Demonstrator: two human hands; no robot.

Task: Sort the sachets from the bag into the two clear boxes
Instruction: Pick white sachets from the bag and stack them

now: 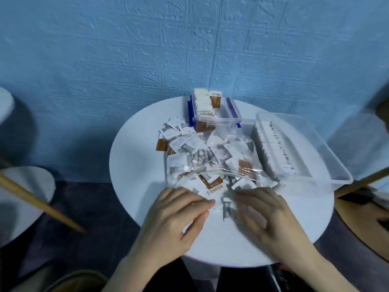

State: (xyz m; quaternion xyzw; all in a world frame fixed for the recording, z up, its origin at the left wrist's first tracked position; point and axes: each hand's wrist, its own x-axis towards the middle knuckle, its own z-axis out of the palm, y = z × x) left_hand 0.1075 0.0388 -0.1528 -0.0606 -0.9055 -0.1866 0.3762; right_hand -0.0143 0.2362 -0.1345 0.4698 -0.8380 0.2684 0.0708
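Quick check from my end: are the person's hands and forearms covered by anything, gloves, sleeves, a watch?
Nothing shows on either. The left hand and the right hand are bare, with no gloves, rings or watch visible, and both forearms are uncovered down to the bottom edge of the head view. The right hand is motion-blurred, so fine detail there is unclear.

A home-like room: round white table [134, 175] against blue textured wall [105, 49].

Bare table [134, 186] lies left; bag [210, 161] and boxes [315, 157] crowd the far side.
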